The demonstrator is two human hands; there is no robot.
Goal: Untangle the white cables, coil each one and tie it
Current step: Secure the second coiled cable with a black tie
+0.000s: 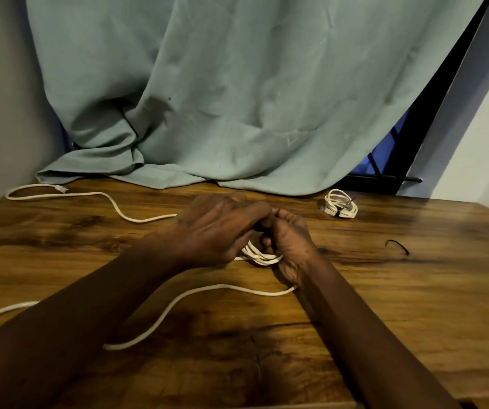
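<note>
left hand (216,228) and right hand (289,246) grip one coil (262,257)

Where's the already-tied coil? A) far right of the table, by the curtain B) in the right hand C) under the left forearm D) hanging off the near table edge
A: the tied coil, with a black tie round it, lies on the table at the far right by the curtain, apart from the right hand, which grips a half-made coil.
</note>
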